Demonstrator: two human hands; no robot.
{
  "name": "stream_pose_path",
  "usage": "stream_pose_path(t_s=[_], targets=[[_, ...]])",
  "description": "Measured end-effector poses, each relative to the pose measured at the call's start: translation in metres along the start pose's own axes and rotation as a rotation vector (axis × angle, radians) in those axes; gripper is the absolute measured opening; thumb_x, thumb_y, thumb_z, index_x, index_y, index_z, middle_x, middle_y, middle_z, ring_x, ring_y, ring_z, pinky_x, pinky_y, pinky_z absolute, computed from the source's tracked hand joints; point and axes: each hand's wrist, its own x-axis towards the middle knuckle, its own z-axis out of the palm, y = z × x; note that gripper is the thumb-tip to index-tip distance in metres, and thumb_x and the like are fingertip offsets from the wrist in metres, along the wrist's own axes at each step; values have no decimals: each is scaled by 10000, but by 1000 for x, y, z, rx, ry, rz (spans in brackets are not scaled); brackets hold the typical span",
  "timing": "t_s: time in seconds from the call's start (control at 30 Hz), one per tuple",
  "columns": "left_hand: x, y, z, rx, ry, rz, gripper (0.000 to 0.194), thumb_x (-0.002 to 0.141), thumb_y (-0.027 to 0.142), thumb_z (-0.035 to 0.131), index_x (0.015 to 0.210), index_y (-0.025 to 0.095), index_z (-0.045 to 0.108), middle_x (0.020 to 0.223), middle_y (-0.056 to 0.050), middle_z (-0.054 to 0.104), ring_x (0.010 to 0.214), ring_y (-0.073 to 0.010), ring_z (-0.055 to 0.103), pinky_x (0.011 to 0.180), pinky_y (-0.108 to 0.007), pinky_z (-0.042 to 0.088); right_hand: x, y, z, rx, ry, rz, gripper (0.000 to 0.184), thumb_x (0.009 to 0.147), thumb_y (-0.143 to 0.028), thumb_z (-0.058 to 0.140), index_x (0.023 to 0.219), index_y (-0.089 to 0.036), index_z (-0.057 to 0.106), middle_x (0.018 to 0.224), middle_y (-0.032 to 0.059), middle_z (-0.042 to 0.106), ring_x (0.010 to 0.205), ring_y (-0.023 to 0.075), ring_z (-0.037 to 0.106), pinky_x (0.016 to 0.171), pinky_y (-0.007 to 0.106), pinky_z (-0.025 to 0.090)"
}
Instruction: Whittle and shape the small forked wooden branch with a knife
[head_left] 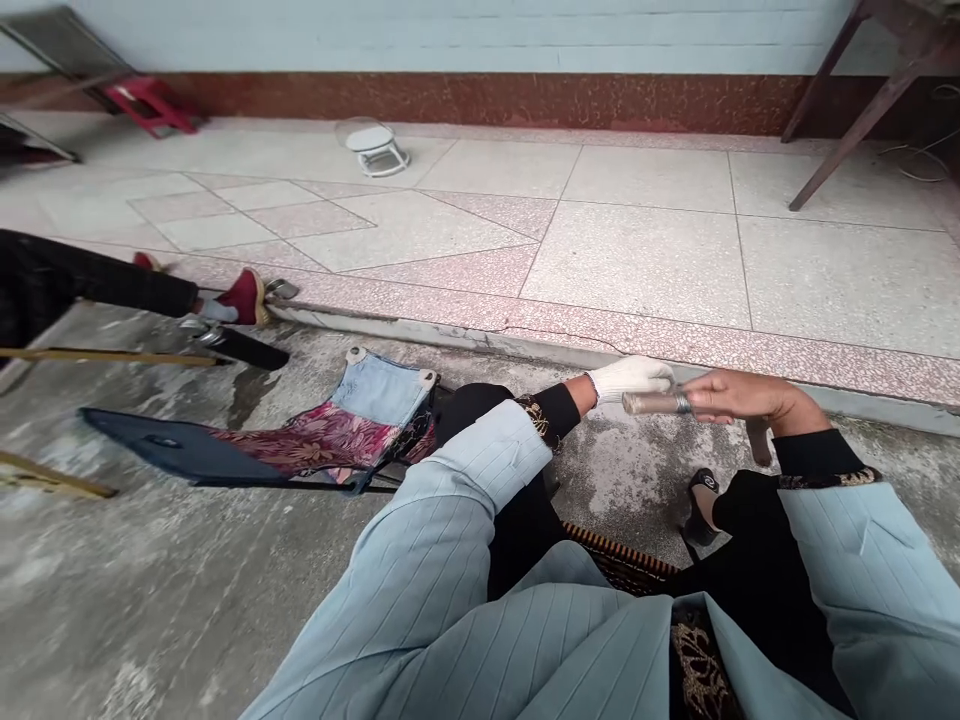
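Note:
My left hand wears a white knit glove, its fingers curled downward; whatever they may grip is hidden. Close by, my bare right hand closes around a tool with a worn, light-coloured handle. A silvery band or wire wraps the handle near my right fingers. The handle's free end points left, just below the glove. Under my right palm a dark brown, blunt piece sticks down; I cannot tell whether it belongs to the tool. Both hands are in the air above the concrete, in front of my knees.
To the left stands a low folding chair of patched cloth. A black bottle lies near another person's red shoe. A raised tiled step runs across, carrying a white stool, a red stool and a wooden table leg.

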Motion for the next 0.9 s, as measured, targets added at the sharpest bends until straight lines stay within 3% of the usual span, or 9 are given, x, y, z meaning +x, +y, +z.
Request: stream_pose_path(t_s=[0.13,0.23,0.3,0.47,0.67,0.73,0.9], targets=[[-6,4,-7,57,-47,2,66,693,213,628,686,150,648,612,-7,585,636,-130,514,627,-233,384,9,10,2,-156,-100,193,500,809,-671,503,695,-184,489,501,-54,404,421,73,350,461,239,293],[-12,2,-11,55,-45,-7,69,718,202,614,702,158,665,632,-35,611,660,-144,539,610,-231,386,16,21,-1,-290,-32,378,530,752,-713,523,713,-184,526,514,-35,429,419,90,364,448,251,277],[-14,0,-10,48,-40,-14,95,751,208,599,711,160,671,623,-48,610,649,-145,547,587,-228,383,19,25,-6,-395,41,429,533,738,-712,532,737,-181,565,538,-16,452,450,107,388,467,263,287],[-16,1,1,-51,-151,-60,172,792,309,598,789,152,669,604,-23,577,523,-96,482,500,-197,361,12,25,-19,-426,262,387,521,783,-691,482,769,-181,587,590,9,488,516,132,432,516,275,320],[-22,-13,16,-192,-284,-56,324,872,455,477,928,163,606,583,28,489,442,-69,395,414,-176,323,-4,13,-8,-56,444,154,492,833,-649,459,676,-183,460,579,-18,425,474,89,354,474,253,296],[-19,-20,17,-177,-263,-41,305,870,441,478,906,161,595,583,34,475,457,-72,399,426,-178,330,-5,7,1,44,382,75,473,851,-628,456,701,-180,466,592,-24,430,469,80,347,468,244,294],[-10,-23,11,61,-195,-10,153,757,295,592,736,146,615,616,17,538,545,-89,447,506,-194,331,2,7,14,-66,-87,66,458,851,-612,489,731,-171,512,561,-45,434,464,73,371,485,229,315]])
